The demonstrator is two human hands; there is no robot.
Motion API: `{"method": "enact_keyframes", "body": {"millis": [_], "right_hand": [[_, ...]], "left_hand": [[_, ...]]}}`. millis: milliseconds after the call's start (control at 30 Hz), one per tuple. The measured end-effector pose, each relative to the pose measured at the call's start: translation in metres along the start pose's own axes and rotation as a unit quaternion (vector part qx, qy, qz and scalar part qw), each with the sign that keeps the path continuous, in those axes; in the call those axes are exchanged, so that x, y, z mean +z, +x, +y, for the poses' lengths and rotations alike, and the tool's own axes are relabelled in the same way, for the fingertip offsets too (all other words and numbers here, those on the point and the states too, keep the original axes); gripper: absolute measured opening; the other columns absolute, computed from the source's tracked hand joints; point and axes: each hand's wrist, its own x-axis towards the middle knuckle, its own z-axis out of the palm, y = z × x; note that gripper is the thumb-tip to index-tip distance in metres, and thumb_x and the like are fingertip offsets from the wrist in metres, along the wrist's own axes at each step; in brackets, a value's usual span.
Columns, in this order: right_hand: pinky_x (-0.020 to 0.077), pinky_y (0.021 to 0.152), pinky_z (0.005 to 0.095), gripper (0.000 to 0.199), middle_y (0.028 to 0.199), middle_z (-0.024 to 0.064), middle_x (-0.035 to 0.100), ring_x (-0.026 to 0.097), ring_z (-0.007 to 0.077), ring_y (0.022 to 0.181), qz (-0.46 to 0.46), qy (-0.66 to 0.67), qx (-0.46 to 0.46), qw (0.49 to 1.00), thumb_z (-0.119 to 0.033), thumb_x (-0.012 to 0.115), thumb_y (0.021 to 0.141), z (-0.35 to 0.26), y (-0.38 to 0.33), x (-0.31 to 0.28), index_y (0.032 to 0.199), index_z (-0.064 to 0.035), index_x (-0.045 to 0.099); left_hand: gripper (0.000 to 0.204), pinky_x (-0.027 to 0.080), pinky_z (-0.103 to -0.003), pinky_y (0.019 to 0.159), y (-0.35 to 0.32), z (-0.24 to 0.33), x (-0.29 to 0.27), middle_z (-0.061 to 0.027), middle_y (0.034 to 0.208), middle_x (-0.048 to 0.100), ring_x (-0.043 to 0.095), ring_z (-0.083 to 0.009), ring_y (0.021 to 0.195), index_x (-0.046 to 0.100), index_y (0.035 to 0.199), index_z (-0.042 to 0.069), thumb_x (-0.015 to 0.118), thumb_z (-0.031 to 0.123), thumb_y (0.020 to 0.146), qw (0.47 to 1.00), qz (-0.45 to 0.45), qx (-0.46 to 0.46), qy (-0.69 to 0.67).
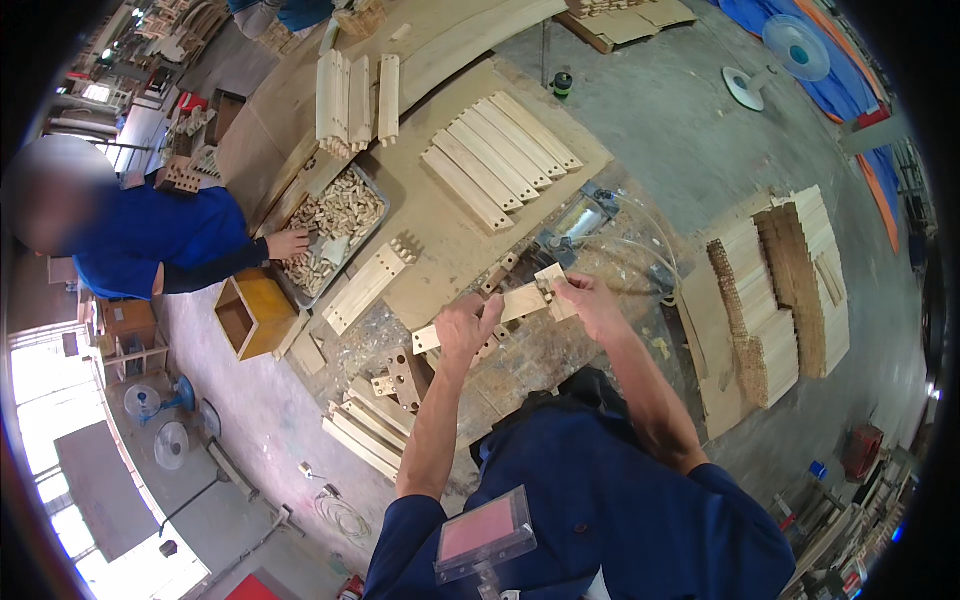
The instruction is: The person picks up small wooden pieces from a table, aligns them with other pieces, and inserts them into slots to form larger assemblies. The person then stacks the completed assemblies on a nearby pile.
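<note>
My left hand (466, 326) is closed around a pale wooden slat (522, 300) with holes near its left end, held over the workbench. At the slat's right end my right hand (590, 302) grips a short pale wooden block (550, 284) set crosswise to it. Whether slat and block are joined I cannot tell. Just beyond my hands is a clamp-like metal fixture (582, 218) with hoses. Below the slat, several drilled wooden blocks (403, 378) are on the bench, partly behind my left forearm.
A co-worker's hand (288, 244) reaches into a metal tray (378, 222) of wooden dowels at left. Slats (500, 160) lie in a row on the board beyond; more slats with dowels (368, 285) lie nearer. A yellow box (252, 318) stands beside the tray. Stacked planks (765, 310) are at right.
</note>
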Motion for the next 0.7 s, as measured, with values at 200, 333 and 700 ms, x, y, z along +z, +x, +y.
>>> {"method": "enact_keyframes", "body": {"millis": [200,333,700], "right_hand": [[0.0481,0.068,0.0255,0.024,0.092,0.0020,0.069,0.062,0.0095,0.077,-0.018,-0.041,0.004,0.999,-0.017,0.064,0.095,-0.008,0.035,-0.001,0.110,0.0018,0.069],[0.0515,0.069,0.0290,0.027,0.094,0.0072,0.070,0.066,0.0140,0.079,-0.001,0.030,0.008,1.000,-0.019,0.064,0.096,-0.023,0.052,-0.007,0.111,0.0033,0.067],[0.0531,0.074,0.0311,0.027,0.096,0.0070,0.070,0.068,0.0153,0.082,0.018,0.021,0.037,0.999,-0.015,0.062,0.097,-0.029,0.068,-0.056,0.115,0.0039,0.066]], "left_hand": [[0.054,0.045,-0.043,0.053,0.015,-0.007,0.007,-0.0166,0.058,0.058,0.056,-0.0361,0.053,0.062,0.063,0.004,0.058,0.048,0.093,0.997,-0.012,-0.079,0.002],[0.050,0.047,-0.045,0.065,0.051,-0.026,0.031,-0.0228,0.072,0.063,0.062,-0.0404,0.071,0.064,0.081,0.000,0.053,0.046,0.097,0.953,0.037,-0.284,-0.096],[0.050,0.044,-0.046,0.101,0.228,-0.113,0.097,-0.0283,0.126,0.057,0.057,-0.0411,0.113,0.052,0.136,0.001,0.051,0.010,0.087,0.879,0.127,-0.443,-0.118]]}}
